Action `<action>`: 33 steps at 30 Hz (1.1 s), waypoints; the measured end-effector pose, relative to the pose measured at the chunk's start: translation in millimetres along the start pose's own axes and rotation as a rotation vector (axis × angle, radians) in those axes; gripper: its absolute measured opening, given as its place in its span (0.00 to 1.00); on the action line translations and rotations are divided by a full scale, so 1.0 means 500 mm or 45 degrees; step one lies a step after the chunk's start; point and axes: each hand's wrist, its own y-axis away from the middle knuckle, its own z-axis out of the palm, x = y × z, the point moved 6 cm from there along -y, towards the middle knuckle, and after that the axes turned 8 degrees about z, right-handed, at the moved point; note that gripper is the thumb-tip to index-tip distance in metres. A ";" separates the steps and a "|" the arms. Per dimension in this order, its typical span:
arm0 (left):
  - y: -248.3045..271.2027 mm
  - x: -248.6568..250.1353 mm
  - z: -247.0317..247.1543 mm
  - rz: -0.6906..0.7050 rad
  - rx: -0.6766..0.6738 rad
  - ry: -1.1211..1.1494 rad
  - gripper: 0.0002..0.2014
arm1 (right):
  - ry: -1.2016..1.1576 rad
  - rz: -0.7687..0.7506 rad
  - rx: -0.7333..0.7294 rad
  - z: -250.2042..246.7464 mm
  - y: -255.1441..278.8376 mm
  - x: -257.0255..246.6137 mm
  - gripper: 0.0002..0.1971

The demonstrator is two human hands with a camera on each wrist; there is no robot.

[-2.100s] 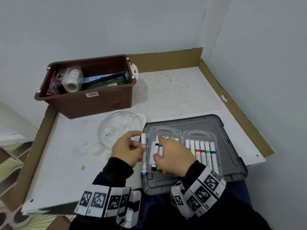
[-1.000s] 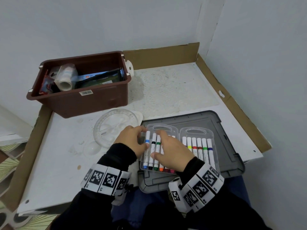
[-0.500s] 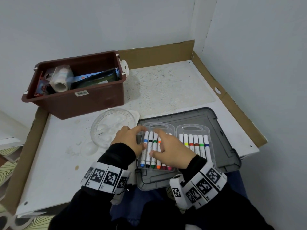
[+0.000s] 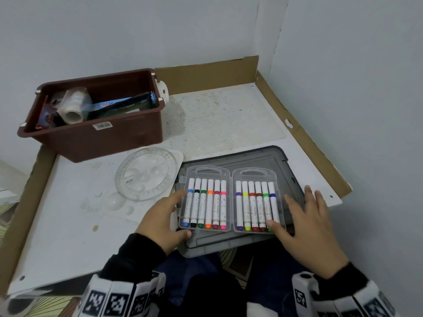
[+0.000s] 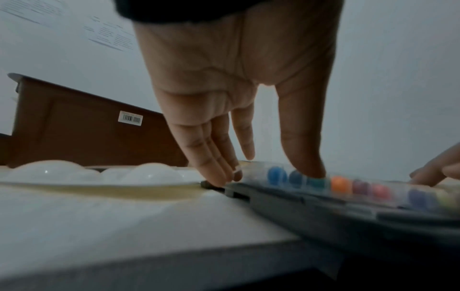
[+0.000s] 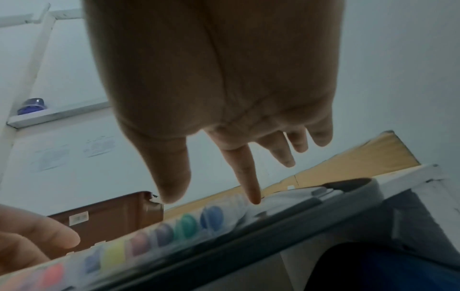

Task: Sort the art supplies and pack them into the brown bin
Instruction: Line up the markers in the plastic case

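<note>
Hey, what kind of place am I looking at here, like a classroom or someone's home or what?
Probably a makeshift craft corner in a plain room, not a proper classroom: a white board edged with cardboard serves as the worktop against bare walls, with a brown bin of supplies and an open marker case on it.

Open marker case (image 4: 231,202) on grey lid (image 4: 290,163), left hand (image 4: 161,221) and right hand (image 4: 307,227) flanking it
</note>
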 end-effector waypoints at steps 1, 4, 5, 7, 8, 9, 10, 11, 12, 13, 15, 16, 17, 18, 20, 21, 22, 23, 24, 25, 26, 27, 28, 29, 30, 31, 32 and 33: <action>0.002 0.000 0.004 0.005 0.009 -0.010 0.39 | -0.057 -0.014 -0.025 0.002 -0.001 -0.002 0.34; 0.005 0.001 0.005 0.006 0.096 -0.011 0.36 | -0.239 -0.032 -0.025 0.000 -0.006 -0.015 0.29; 0.006 0.002 0.004 0.010 0.129 -0.002 0.36 | -0.284 -0.032 -0.006 -0.002 -0.008 -0.020 0.28; 0.006 0.007 0.000 0.013 0.172 0.011 0.35 | -0.408 -0.057 0.069 -0.012 -0.009 -0.033 0.28; 0.006 0.010 0.000 0.020 0.185 0.011 0.35 | -0.529 -0.086 0.129 -0.022 -0.009 -0.040 0.26; 0.005 0.014 0.001 0.032 0.194 0.006 0.36 | -0.679 -0.121 0.183 -0.032 -0.008 -0.047 0.23; 0.004 0.018 0.003 0.045 0.203 -0.001 0.36 | -0.822 -0.157 0.209 -0.041 -0.006 -0.056 0.22; 0.002 0.023 0.007 0.056 0.202 -0.012 0.37 | -0.936 -0.197 0.210 -0.049 -0.003 -0.068 0.21; 0.001 0.027 0.012 0.062 0.196 -0.025 0.37 | -1.011 -0.242 0.214 -0.056 0.002 -0.083 0.21; -0.001 0.030 0.017 0.062 0.189 -0.036 0.38 | -1.044 -0.292 0.238 -0.062 0.006 -0.098 0.22; -0.003 0.033 0.026 0.064 0.167 -0.028 0.38 | -1.022 -0.403 0.301 -0.069 0.015 -0.134 0.22; -0.003 0.034 0.030 0.071 0.150 -0.013 0.37 | -0.990 -0.455 0.305 -0.069 0.020 -0.154 0.23; -0.002 0.036 0.034 0.077 0.145 0.012 0.33 | -0.952 -0.501 0.281 -0.066 0.025 -0.174 0.24; 0.000 0.036 0.034 0.081 0.178 0.048 0.26 | -0.890 -0.542 0.255 -0.060 0.029 -0.191 0.24; 0.004 0.030 0.024 0.058 0.340 0.148 0.14 | -0.681 -0.643 0.245 -0.044 0.035 -0.215 0.25; 0.005 0.023 0.016 0.032 0.441 0.181 0.14 | -0.541 -0.704 0.236 -0.031 0.037 -0.225 0.25; 0.007 0.017 0.007 0.010 0.530 0.189 0.15 | -0.396 -0.757 0.202 -0.016 0.038 -0.234 0.27; 0.009 0.012 -0.001 -0.009 0.589 0.184 0.17 | -0.269 -0.797 0.150 -0.001 0.039 -0.239 0.29; 0.009 0.008 -0.008 -0.014 0.623 0.177 0.17 | -0.169 -0.825 0.098 0.013 0.038 -0.242 0.30; 0.008 0.005 -0.012 -0.019 0.632 0.168 0.18 | -0.091 -0.841 0.053 0.025 0.035 -0.240 0.31; 0.007 0.001 -0.014 -0.022 0.618 0.157 0.20 | -0.037 -0.850 0.021 0.032 0.031 -0.236 0.32; 0.006 0.000 -0.014 -0.022 0.591 0.144 0.22 | -0.014 -0.857 0.001 0.035 0.026 -0.231 0.32; 0.004 0.001 -0.013 -0.006 0.560 0.121 0.25 | -0.013 -0.863 -0.014 0.034 0.021 -0.226 0.32; 0.001 0.004 -0.011 0.023 0.524 0.088 0.27 | -0.019 -0.867 -0.032 0.033 0.016 -0.220 0.32; -0.002 0.008 -0.008 0.057 0.485 0.048 0.29 | -0.022 -0.873 -0.051 0.032 0.012 -0.214 0.32; -0.005 0.013 -0.004 0.080 0.444 0.013 0.31 | -0.018 -0.884 -0.072 0.033 0.009 -0.209 0.31; -0.008 0.018 0.000 0.098 0.403 -0.018 0.33 | -0.010 -0.898 -0.093 0.034 0.006 -0.204 0.31; -0.010 0.022 0.003 0.121 0.369 -0.046 0.34 | -0.004 -0.911 -0.112 0.036 0.004 -0.200 0.30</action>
